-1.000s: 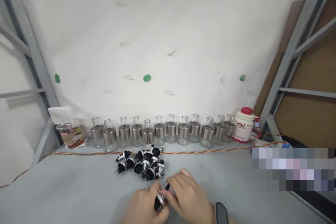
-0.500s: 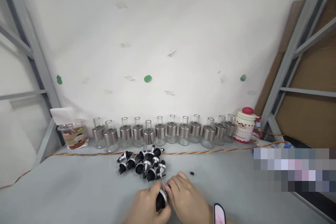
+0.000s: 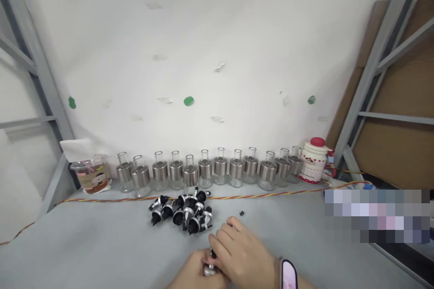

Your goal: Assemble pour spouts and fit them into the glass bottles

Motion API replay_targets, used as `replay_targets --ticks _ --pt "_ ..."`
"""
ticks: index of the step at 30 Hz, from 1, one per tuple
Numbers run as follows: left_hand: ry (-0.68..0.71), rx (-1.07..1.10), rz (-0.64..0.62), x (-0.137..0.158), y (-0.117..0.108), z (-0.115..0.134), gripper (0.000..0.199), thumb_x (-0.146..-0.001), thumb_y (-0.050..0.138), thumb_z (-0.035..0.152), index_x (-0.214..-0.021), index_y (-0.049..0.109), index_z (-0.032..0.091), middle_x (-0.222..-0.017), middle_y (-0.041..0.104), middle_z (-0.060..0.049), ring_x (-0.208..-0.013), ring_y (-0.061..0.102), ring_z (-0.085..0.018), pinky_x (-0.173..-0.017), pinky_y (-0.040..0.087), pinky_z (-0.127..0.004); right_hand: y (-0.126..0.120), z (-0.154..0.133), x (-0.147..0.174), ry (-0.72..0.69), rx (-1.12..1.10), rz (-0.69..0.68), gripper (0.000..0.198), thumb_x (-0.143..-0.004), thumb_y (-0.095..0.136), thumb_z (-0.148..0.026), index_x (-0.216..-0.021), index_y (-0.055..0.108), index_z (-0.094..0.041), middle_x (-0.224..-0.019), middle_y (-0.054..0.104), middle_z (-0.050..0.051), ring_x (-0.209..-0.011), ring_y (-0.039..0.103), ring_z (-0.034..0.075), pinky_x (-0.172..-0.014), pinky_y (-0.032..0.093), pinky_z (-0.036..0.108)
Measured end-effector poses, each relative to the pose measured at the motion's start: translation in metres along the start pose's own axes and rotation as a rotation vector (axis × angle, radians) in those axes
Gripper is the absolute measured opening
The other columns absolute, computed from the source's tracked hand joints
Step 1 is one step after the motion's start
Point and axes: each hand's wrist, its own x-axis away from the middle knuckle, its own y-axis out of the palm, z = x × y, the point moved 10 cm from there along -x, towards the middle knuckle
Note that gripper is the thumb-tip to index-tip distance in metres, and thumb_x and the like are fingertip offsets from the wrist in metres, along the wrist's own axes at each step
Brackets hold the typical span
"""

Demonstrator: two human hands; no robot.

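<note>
On the near side of the spout pile (image 3: 187,213), the left hand (image 3: 198,272) and right hand (image 3: 243,249) together hold one silver-and-black spout (image 3: 209,271) in tightly curled fingers.

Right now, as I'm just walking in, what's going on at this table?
A person is working on a silver-and-black pour spout with both hands: the left hand holds its body, while the fingers of the right hand are at its black tip. More spouts lie heaped just beyond, with a small black piece to their right. Twelve glass bottles stand open along the wall.
</note>
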Motion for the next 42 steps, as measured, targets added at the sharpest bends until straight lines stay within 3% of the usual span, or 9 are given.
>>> replay_targets --ticks 5,14,25,30,37,42 --pt "0.048 -0.086 0.105 -0.003 -0.01 -0.006 0.019 -0.053 0.047 0.009 -0.049 0.031 0.019 -0.051 0.03 0.006 -0.05 0.027 -0.007 -0.043 0.02 -0.019 -0.006 0.009 0.003 0.086 -0.143 0.118 0.029 -0.089 0.032 -0.029 -0.079 0.053 -0.012 -0.065 0.053 0.005 -0.062 0.041 0.017 -0.061 0.027 0.033" --pt "0.071 -0.244 0.016 0.003 -0.003 0.017 0.017 -0.05 0.038 0.005 -0.048 0.029 0.019 -0.051 0.03 0.006 -0.052 0.029 -0.007 -0.044 0.02 -0.021 -0.008 0.001 0.002 0.074 -0.062 0.125 0.035 -0.091 0.029 -0.026 -0.07 0.053 -0.012 -0.063 0.052 0.005 -0.059 0.04 0.015 -0.06 0.027 0.033" --pt "0.072 -0.167 0.019 0.004 -0.003 0.016 0.016 -0.052 0.041 0.008 -0.047 0.03 0.019 -0.05 0.031 0.006 -0.049 0.028 -0.007 -0.043 0.02 -0.021 -0.016 0.004 0.006 0.166 -0.119 0.277 0.039 -0.092 0.021 -0.025 -0.072 0.052 -0.013 -0.06 0.049 0.004 -0.059 0.039 0.016 -0.062 0.03 0.032" --pt "0.086 -0.155 0.055 0.003 -0.007 0.012 0.018 -0.052 0.042 0.007 -0.046 0.03 0.019 -0.05 0.033 0.006 -0.049 0.028 -0.007 -0.043 0.019 -0.021 -0.014 0.005 0.005 0.168 -0.142 0.259 0.037 -0.091 0.022 -0.025 -0.073 0.052 -0.013 -0.061 0.05 0.004 -0.059 0.039 0.016 -0.062 0.03 0.032" --pt "0.052 -0.254 -0.013 0.003 -0.007 -0.003 0.017 -0.052 0.047 0.012 -0.048 0.032 0.019 -0.049 0.031 0.007 -0.05 0.028 -0.007 -0.043 0.02 -0.02 -0.015 0.004 0.002 0.1 -0.196 0.191 0.036 -0.089 0.029 -0.036 -0.073 0.052 -0.013 -0.06 0.053 0.004 -0.059 0.042 0.016 -0.061 0.031 0.033" --pt "0.136 -0.244 -0.057 0.002 -0.003 0.006 0.014 -0.051 0.045 0.01 -0.05 0.034 0.018 -0.052 0.033 0.006 -0.052 0.029 -0.007 -0.044 0.021 -0.018 -0.013 0.005 0.004 0.127 -0.133 0.177 0.03 -0.088 0.031 -0.026 -0.069 0.051 -0.014 -0.06 0.052 0.004 -0.059 0.041 0.016 -0.062 0.032 0.033"
